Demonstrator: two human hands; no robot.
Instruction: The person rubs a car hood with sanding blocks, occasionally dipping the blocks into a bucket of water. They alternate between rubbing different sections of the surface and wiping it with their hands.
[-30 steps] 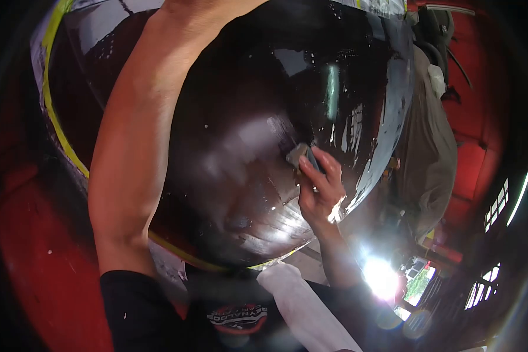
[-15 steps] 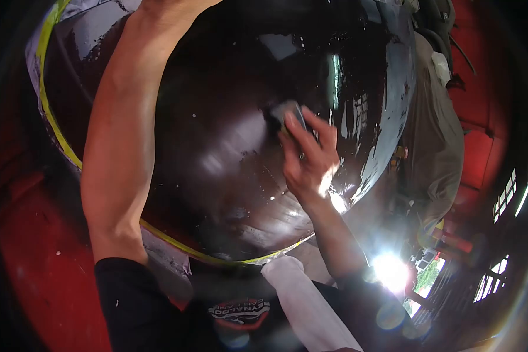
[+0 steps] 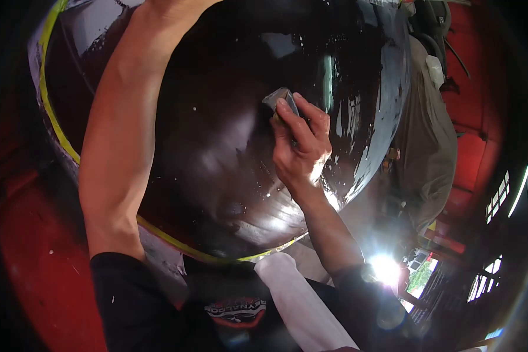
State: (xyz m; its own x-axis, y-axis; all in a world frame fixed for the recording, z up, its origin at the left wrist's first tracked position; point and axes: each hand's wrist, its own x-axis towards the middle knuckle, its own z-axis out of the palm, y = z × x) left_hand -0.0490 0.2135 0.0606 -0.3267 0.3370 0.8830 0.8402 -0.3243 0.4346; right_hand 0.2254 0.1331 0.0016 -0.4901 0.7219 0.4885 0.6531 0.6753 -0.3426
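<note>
In the head view, a glossy dark curved panel (image 3: 217,135) fills the middle, wet in places, with streaks of water and bright reflections. My right hand (image 3: 304,138) is closed on a grey piece of sandpaper (image 3: 280,97), folded around something with a yellowish edge, and the paper rests against the panel. Across the panel's left side reaches my left arm; only the base of my left hand (image 3: 182,4) shows at the top edge, and its fingers are out of frame.
Yellow masking tape (image 3: 56,126) runs along the panel's left and lower border. A greyish cover (image 3: 431,135) drapes on the right, beside red surfaces (image 3: 475,158). A pale, sleeve-like cloth (image 3: 302,299) hangs before my dark shirt. Bright light (image 3: 385,270) glares at lower right.
My right hand and the sandpaper have shifted slightly left and up on the panel. The whole view has moved a little; my left arm stays in much the same place.
</note>
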